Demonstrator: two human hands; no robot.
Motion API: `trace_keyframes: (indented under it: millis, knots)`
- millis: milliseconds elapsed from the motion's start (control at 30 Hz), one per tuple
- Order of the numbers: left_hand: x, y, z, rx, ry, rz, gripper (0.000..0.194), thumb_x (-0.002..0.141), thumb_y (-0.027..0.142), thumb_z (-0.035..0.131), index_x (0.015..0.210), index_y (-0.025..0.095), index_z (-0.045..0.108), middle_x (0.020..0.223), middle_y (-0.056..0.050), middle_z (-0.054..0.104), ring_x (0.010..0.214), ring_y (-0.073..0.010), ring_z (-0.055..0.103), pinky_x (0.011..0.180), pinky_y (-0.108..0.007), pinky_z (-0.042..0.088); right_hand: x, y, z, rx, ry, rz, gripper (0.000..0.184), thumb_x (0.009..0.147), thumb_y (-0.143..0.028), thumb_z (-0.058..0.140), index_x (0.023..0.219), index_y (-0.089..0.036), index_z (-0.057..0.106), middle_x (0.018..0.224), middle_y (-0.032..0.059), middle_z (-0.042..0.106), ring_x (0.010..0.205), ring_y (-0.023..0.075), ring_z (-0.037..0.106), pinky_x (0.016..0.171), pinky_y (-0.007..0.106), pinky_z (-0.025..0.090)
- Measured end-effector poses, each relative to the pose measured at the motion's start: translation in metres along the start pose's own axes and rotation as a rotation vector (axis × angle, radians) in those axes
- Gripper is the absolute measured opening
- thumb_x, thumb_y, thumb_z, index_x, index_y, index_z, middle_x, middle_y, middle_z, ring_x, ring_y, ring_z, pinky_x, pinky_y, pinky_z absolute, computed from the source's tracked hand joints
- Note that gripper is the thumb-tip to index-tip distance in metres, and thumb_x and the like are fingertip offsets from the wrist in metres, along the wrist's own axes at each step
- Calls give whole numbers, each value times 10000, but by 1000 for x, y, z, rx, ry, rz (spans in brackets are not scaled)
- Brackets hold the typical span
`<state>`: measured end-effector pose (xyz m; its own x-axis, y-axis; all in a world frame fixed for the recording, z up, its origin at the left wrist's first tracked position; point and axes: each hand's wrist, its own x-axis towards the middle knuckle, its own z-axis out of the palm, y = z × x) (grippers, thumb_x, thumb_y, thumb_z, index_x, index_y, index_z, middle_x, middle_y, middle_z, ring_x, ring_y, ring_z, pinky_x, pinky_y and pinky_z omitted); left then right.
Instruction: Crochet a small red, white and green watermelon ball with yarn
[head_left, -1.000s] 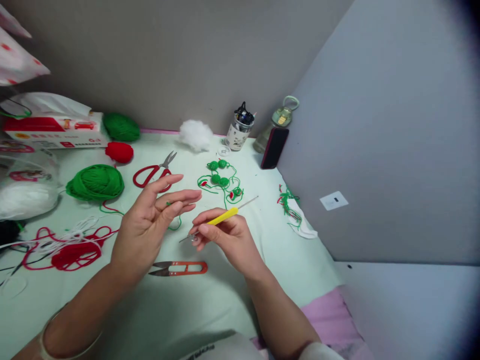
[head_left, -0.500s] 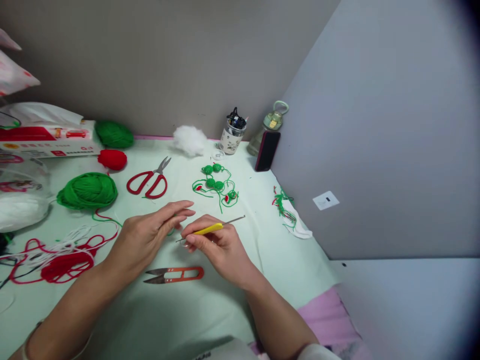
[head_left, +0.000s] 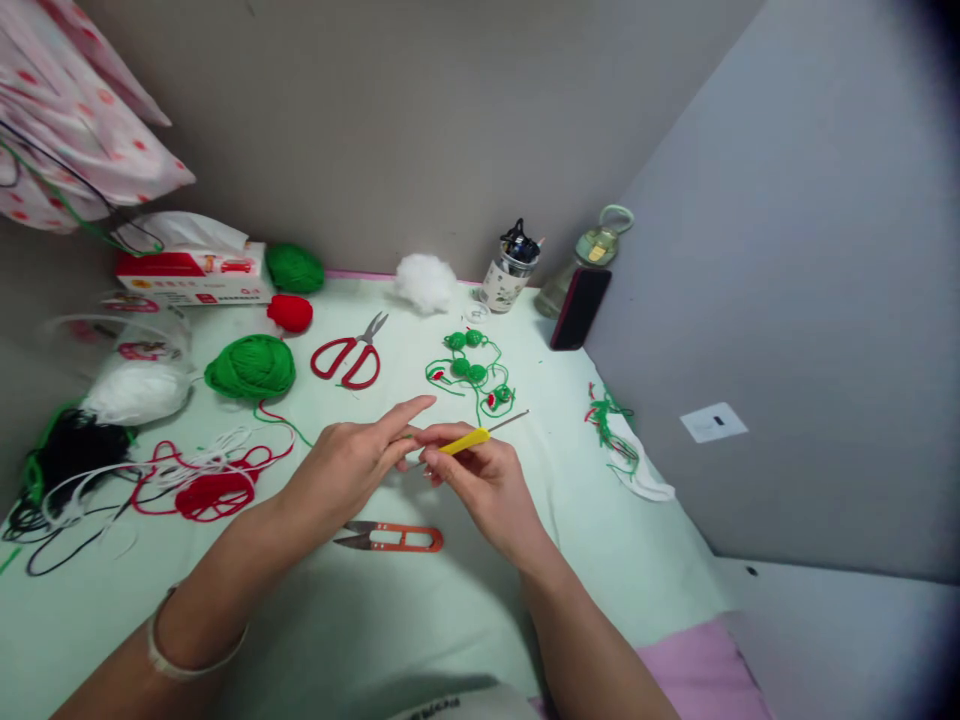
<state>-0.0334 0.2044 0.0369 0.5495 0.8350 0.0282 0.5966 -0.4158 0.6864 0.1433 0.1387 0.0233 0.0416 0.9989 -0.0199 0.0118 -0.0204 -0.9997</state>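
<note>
My right hand (head_left: 484,485) is closed around the yellow handle of a crochet hook (head_left: 463,442), its metal tip pointing up and to the right. My left hand (head_left: 352,465) pinches a bit of green yarn (head_left: 407,437) between thumb and fingers, with the index finger stretched out. Fingertips of both hands meet, and how much yarn they hold is hidden. Beneath them on the cloth lie orange thread snips (head_left: 401,538). Beyond the hands are small green crocheted balls (head_left: 469,370) with loose yarn tails and bits of red.
Red-handled scissors (head_left: 349,360), a green yarn ball (head_left: 251,367) and tangled red yarn (head_left: 217,490) lie to the left. At the back are white stuffing (head_left: 425,283), a cup (head_left: 510,275) and a phone (head_left: 581,308) leaning on a bottle (head_left: 598,245). Yarn scraps (head_left: 615,430) lie right.
My hands have come together, and the crochet hook is now at the left fingertips. The left index finger has lifted away from the others since half a second ago. The camera view has swung left.
</note>
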Motion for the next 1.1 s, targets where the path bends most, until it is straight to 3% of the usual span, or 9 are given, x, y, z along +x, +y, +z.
trace_keyframes:
  millis: [100,200,433,567,667,767,833,933,1100]
  knots:
    - [1,7,-3,320,-120,14,526,1018,226,538,1543,246,509,773,-30,818,658,-234,758,630,-279,493,0,3,2,-148,13,-57,190,944,-268,670,1094,-253,786,1022,39,758,752,132,669,713,264,553]
    - [2,9,-2,458,-194,44,578,1018,184,532,1587,228,432,872,-64,833,717,-248,775,633,-282,488,0,5,3,-239,34,-97,185,945,-244,650,1072,-244,784,964,39,746,754,144,668,686,268,534]
    - [-3,-8,12,454,-243,144,724,960,108,523,1639,211,294,988,-101,822,777,-282,775,669,-327,506,0,10,10,-465,48,-110,139,924,-195,606,936,-189,745,839,38,717,706,154,624,678,290,477]
    - [-4,-8,14,393,-261,124,675,954,111,500,1605,216,358,852,-69,806,720,-277,761,647,-322,495,3,11,9,-425,63,-74,112,891,-209,625,829,-185,715,751,17,679,649,136,562,634,278,437]
    - [-3,-2,5,80,-131,48,502,990,211,532,1486,276,491,1018,-61,808,820,-249,768,721,-315,531,9,7,-1,-135,92,59,97,857,-274,694,829,-185,719,722,-2,664,617,121,577,594,255,446]
    - [-2,1,-8,-270,8,41,204,970,386,636,1125,263,683,1153,-45,770,939,-220,742,789,-288,542,13,0,-12,119,131,147,150,802,-319,778,790,-182,720,704,-9,665,587,110,596,552,236,457]
    - [-1,1,-11,-325,34,109,205,979,412,625,931,246,737,1109,-38,772,967,-214,722,842,-294,529,13,-3,-14,204,137,148,164,785,-325,804,771,-183,722,708,-6,677,573,105,600,536,232,464]
    - [0,2,-2,-415,98,128,211,981,359,629,984,247,807,1120,-48,786,1055,-227,707,968,-328,502,9,-6,-8,233,120,105,137,796,-309,808,785,-193,737,723,-5,687,575,102,605,537,234,483]
    - [0,13,26,-1159,180,-221,131,868,350,787,938,258,848,1023,-33,809,1002,-200,722,919,-296,555,1,-10,4,148,62,-82,19,841,-227,785,825,-217,782,789,-12,669,637,86,611,597,228,514]
